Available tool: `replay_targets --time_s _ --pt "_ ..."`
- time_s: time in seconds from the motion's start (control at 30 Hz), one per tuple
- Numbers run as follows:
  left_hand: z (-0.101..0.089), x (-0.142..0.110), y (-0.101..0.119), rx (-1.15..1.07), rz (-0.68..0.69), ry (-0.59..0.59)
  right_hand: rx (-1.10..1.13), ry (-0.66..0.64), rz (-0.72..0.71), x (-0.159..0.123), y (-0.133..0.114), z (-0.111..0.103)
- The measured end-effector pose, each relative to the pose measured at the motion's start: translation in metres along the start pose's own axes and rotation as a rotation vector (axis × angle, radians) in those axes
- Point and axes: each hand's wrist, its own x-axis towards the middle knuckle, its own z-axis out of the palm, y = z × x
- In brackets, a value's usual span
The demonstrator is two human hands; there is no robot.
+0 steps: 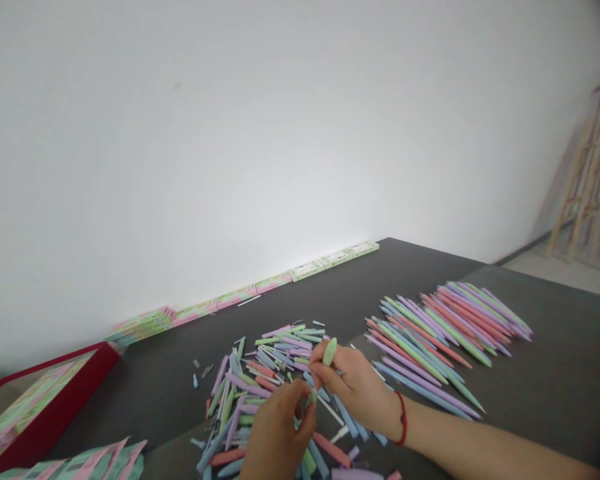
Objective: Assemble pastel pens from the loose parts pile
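My right hand (355,387), with a red cord on its wrist, is closed around a light green pen part (331,351) whose end sticks up from the fingers. Just left of it, my left hand (279,427) pinches a small pale green pen piece (313,396); the fingers partly cover it. Both hands are close together over a heap of loose pen parts (240,383) in purple, green, blue and red. Thin white sticks (330,411) like refills lie among them.
To the right, whole pastel pens (430,340) lie in rows on the dark table (330,300). Printed packs (307,269) line the white wall. At left are a red box (55,413) with packs inside and some pink and green packets (100,463). Wooden frames (593,173) lean at far right.
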Motion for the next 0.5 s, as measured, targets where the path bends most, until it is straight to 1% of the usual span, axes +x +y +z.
replay_targets --time_s 0.13,0.3,0.4,0.5 --pt "0.006 0.000 -0.006 -0.045 0.012 0.024 0.025 0.022 0.018 0.000 0.002 0.001" --pt "0.014 -0.001 -0.012 -0.214 0.034 0.026 0.061 0.032 0.020 -0.002 0.010 0.004" --pt "0.016 -0.001 -0.012 -0.325 0.041 0.014 0.135 0.038 0.058 -0.002 0.012 0.005" --pt "0.015 -0.001 -0.010 -0.421 0.035 0.036 0.235 0.058 0.097 0.000 0.009 0.004"
